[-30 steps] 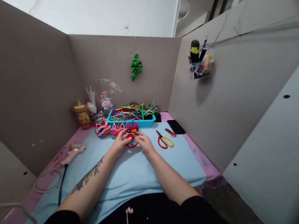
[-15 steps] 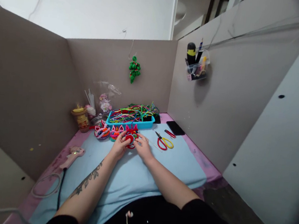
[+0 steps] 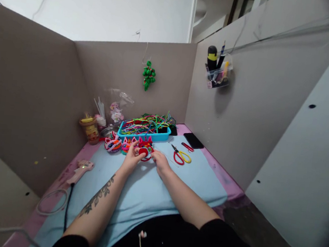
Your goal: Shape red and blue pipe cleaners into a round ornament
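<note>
A round red piece with a light-blue rim (image 3: 143,151), made of fuzzy pipe cleaner, is held over the table in front of me. My left hand (image 3: 132,161) grips it from the left, thumb on its face. At its right edge, my right hand (image 3: 161,162) has thumb and fingers pinched together, apparently on a red loop hanging there. Directly behind is a red figure with pink ears (image 3: 145,140); whether it joins the held piece I cannot tell. To the left sit two colourful eared pipe-cleaner figures, one orange-pink (image 3: 126,145), the other red-white (image 3: 112,145).
A blue tray (image 3: 163,137) heaped with pipe cleaners stands behind. Right of my hands lie red-and-yellow-handled scissors (image 3: 174,148), a small red cutter (image 3: 187,147) and a phone (image 3: 194,140). Leftward are a pink glue gun (image 3: 79,172) with a cable and a drink cup (image 3: 90,131).
My right hand has drawn slightly right and its fingers have come together at the piece's edge. The left hand still holds the piece; the view has shifted a little.
</note>
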{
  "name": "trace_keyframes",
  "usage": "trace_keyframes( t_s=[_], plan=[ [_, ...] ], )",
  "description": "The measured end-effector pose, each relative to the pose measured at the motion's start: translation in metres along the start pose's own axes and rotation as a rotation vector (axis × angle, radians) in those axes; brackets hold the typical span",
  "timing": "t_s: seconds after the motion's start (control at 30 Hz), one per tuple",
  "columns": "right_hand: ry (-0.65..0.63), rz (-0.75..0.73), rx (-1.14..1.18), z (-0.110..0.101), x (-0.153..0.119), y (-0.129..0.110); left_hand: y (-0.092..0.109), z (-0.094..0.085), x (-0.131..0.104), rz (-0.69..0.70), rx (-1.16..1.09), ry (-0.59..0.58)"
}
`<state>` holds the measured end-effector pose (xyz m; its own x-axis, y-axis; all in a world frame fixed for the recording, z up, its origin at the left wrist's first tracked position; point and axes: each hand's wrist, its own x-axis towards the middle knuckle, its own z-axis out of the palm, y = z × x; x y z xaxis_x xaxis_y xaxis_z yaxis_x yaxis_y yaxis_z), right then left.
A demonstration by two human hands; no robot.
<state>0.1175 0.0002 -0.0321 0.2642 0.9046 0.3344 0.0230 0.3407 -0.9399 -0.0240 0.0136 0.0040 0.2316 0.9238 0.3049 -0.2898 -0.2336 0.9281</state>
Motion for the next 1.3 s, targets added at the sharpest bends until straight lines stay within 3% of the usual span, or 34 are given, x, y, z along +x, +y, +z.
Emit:
trace_keyframes(
  t_s=[0.13,0.27,0.37,0.67,1.07,1.3],
  plan=[
    [-0.047,0.126,0.1,-0.004,0.0,-0.007,0.004,-0.001,0.0,-0.066,-0.077,0.049],
    [-0.071,-0.018,0.034,-0.006,-0.002,-0.013,0.007,-0.002,-0.002,-0.249,-0.216,0.03],
    [-0.066,-0.064,-0.077,-0.005,-0.004,-0.012,0.008,-0.001,-0.003,-0.305,-0.251,0.013],
    [-0.043,-0.124,-0.219,-0.007,-0.004,-0.013,0.007,0.002,-0.005,-0.267,-0.233,-0.002],
    [-0.061,-0.117,-0.138,-0.009,-0.001,-0.011,0.012,0.007,-0.01,-0.29,-0.235,-0.061],
    [-0.036,-0.133,-0.198,-0.01,-0.002,-0.015,0.009,0.002,-0.004,-0.239,-0.252,0.001]
  ],
)
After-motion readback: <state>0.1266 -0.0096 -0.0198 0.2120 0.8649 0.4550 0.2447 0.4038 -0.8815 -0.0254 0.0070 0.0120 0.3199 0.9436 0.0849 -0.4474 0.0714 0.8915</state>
